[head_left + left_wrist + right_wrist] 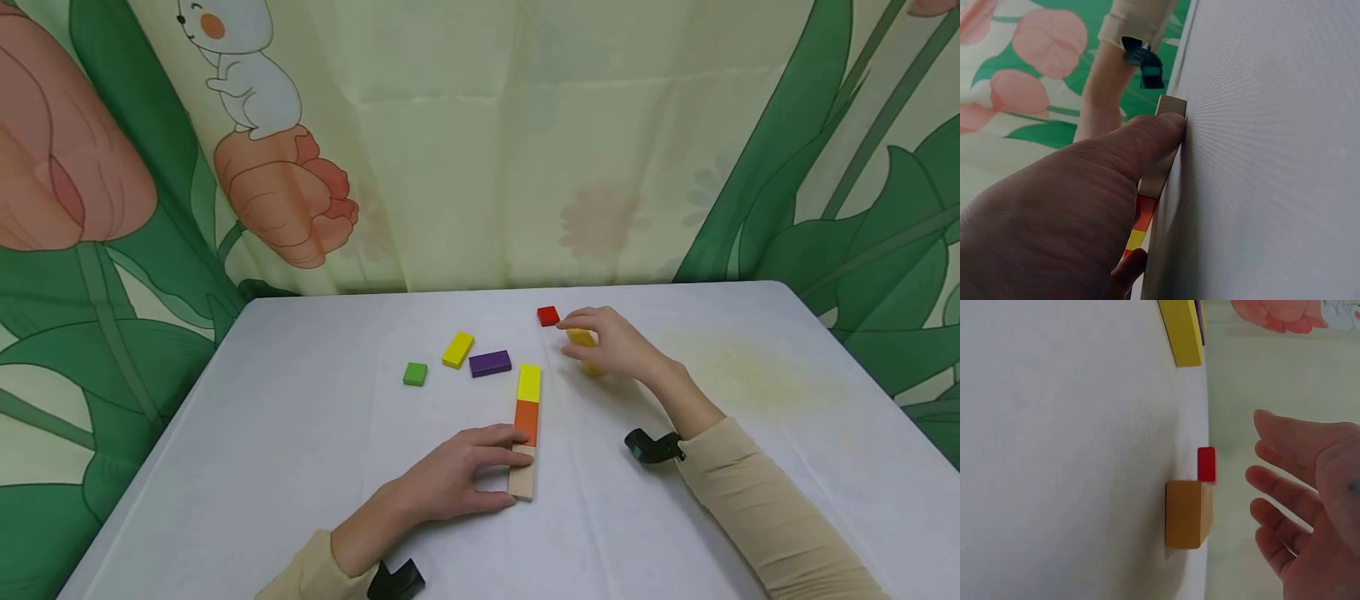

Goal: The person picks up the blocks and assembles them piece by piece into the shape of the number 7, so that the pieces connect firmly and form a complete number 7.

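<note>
My left hand (pixel 457 475) rests against a row of blocks lying end to end. Its thumb touches the side of the plain wooden block (pixel 522 479) near its close end, as the left wrist view also shows. Two fingertips lie over the upper part of that block and the orange block (pixel 528 419). A yellow block (pixel 529 383) forms the row's far end. Over at the right, my right hand (pixel 611 342) hovers by a yellow-orange block (pixel 580 337), which it partly hides. The right wrist view has this block (pixel 1184 514) apart from the spread, loosely bent fingers.
Just left of the right hand's fingertips lies a small red block (pixel 548 316). A purple block (pixel 490 363), another yellow block (pixel 457 349) and a green block (pixel 416 374) lie left of the row. Behind the white-covered table (pixel 300 433) hangs a printed curtain (pixel 465 167).
</note>
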A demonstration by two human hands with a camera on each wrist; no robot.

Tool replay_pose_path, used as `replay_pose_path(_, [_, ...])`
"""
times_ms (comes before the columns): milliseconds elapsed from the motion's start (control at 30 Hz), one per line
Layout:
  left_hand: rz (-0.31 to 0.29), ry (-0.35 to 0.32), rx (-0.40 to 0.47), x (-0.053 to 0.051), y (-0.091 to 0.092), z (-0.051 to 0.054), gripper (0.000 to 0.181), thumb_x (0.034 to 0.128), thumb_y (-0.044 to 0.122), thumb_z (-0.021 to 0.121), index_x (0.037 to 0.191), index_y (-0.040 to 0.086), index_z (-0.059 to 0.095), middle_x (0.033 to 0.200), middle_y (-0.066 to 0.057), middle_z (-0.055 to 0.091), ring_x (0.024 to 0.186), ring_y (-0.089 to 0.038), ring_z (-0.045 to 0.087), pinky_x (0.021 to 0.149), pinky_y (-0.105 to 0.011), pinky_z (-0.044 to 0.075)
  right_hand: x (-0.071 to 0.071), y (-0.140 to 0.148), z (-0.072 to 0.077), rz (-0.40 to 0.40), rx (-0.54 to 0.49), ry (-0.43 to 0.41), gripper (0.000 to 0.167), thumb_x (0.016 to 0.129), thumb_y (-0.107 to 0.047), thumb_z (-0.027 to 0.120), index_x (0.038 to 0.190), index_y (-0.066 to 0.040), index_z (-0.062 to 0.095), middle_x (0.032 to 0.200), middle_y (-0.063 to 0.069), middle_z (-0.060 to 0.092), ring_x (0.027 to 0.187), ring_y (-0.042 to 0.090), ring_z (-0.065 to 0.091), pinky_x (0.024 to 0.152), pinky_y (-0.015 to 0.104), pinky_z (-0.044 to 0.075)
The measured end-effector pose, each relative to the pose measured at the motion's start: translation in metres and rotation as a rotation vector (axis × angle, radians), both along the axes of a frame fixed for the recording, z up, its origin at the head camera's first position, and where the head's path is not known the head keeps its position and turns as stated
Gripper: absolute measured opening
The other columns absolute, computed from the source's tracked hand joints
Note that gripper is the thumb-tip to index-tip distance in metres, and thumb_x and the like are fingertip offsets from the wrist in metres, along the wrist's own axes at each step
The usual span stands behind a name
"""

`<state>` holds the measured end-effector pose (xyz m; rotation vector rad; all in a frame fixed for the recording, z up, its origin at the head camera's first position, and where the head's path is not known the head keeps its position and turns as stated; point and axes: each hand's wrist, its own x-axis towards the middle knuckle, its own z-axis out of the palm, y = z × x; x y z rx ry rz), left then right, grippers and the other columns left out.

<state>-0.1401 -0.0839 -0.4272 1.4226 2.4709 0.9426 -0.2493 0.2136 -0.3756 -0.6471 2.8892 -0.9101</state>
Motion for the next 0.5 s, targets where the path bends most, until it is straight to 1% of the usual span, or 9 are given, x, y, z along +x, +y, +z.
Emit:
replay_pose_path(200, [0.003, -0.007, -0.014, 0.000, 0.000, 0.000, 0.045, 0.0913, 0.026, 0.078, 0.134, 0.017, 0.068, 0.145, 0.004, 0.052, 0.135, -0.012, 0.046, 0.111, -0.034, 0.039, -0.004, 0.017, -0.006, 0.009, 0.025, -0.001, 0.037, 0.094, -0.014, 0.070, 0.129, -0.001, 0.067, 0.134, 0.019, 0.059, 0.130, 0.041, 0.045, 0.108, 0.060, 0.037])
replay_pose_path(400, [0.012, -0.013, -0.021, 0.000, 0.000, -0.001, 0.045, 0.0917, 0.028, 0.077, 0.135, 0.019, 0.067, 0.146, 0.006, 0.052, 0.137, -0.012, 0.044, 0.111, -0.035, 0.038, -0.004, 0.025, -0.011, -0.025, 0.066, -0.038, 0.039, 0.096, -0.015, 0.067, 0.133, -0.003, 0.066, 0.141, 0.018, 0.055, 0.132, 0.042, 0.040, 0.109, 0.062, 0.033])
replay_pose_path(500, [0.016, -0.018, -0.031, 0.000, 0.000, -0.001, 0.046, 0.0919, 0.029, 0.077, 0.136, 0.020, 0.066, 0.146, 0.006, 0.051, 0.137, -0.012, 0.043, 0.111, -0.035, 0.038, -0.005, 0.030, -0.013, -0.010, 0.081, -0.040, 0.039, 0.096, -0.014, 0.066, 0.134, -0.003, 0.065, 0.143, 0.018, 0.054, 0.133, 0.042, 0.040, 0.108, 0.062, 0.033])
